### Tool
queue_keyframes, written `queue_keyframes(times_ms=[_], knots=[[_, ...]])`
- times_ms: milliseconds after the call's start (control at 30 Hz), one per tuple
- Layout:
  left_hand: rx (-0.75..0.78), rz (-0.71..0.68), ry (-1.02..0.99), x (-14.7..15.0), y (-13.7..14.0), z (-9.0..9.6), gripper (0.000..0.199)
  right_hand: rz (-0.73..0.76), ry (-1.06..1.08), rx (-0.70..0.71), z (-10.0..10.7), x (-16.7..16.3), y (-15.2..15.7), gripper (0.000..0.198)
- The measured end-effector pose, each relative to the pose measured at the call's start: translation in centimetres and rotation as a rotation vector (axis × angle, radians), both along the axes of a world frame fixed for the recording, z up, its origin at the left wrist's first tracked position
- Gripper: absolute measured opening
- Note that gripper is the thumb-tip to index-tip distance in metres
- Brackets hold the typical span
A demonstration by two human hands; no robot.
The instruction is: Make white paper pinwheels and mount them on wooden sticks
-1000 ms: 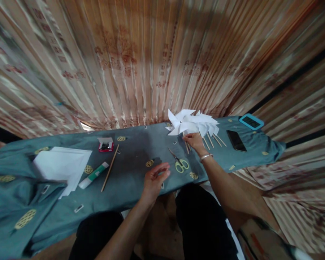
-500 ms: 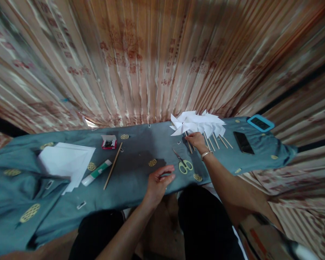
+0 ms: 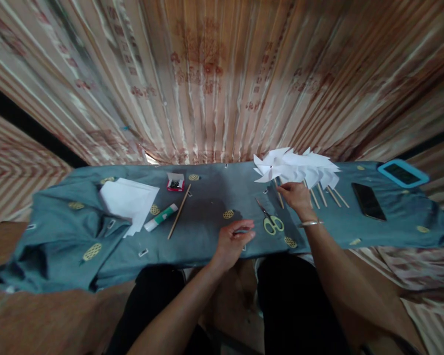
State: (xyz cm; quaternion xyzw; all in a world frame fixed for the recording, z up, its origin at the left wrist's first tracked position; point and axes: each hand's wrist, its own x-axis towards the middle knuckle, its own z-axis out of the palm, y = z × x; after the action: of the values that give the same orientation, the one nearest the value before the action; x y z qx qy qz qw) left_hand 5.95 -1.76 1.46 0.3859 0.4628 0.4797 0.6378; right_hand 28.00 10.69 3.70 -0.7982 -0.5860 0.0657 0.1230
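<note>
On the right half of the cloth lies an overlapping row of white paper pinwheels (image 3: 299,165) with wooden sticks pointing toward me. My right hand (image 3: 295,196), a bracelet at its wrist, is closed at the stick of the leftmost pinwheel (image 3: 269,166); its fingertips pinch near the top of the stick. Empty and loosely curved, my left hand (image 3: 234,240) hovers at the front edge, thumb and fingers apart. Between the two hands lies a pair of scissors (image 3: 272,222) with yellow-green handles, its blades pointing away from me.
To the left are white paper sheets (image 3: 128,199), a white-and-green glue stick (image 3: 161,218), a loose wooden stick (image 3: 179,212) and a small red box (image 3: 175,183) of dark bits. A phone (image 3: 368,201) and a blue-framed device (image 3: 403,173) lie at right. A curtain (image 3: 207,98) hangs behind.
My view has turned left, so everything appears farther right. My right hand stays at the leftmost pinwheel's stick. My left hand keeps its loose shape near the front edge.
</note>
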Motion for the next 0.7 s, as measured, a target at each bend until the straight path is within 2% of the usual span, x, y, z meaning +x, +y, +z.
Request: queue_keyframes(times_ms=[200, 333, 533, 633, 700], knots=[[0.091, 0.038, 0.13, -2.3, 0.1, -0.3, 0.017, 0.312, 0.141, 0.128, 0.9, -4.8, -2.3, 0.022], [0.117, 0.089, 0.204, -4.4, 0.0, -0.4, 0.016, 0.421, 0.217, 0.155, 0.9, -8.7, -4.2, 0.022], [0.137, 0.165, 0.247, -7.1, -0.3, -0.7, 0.017, 0.554, 0.32, 0.123, -1.6, -11.9, -7.2, 0.025], [0.135, 0.161, 0.286, -7.8, -0.6, -0.7, 0.016, 0.601, 0.346, 0.087, -2.9, -12.6, -7.7, 0.026], [0.122, 0.144, 0.295, -8.0, -0.8, -0.6, 0.015, 0.61, 0.38, 0.083, -3.0, -13.1, -7.8, 0.024]])
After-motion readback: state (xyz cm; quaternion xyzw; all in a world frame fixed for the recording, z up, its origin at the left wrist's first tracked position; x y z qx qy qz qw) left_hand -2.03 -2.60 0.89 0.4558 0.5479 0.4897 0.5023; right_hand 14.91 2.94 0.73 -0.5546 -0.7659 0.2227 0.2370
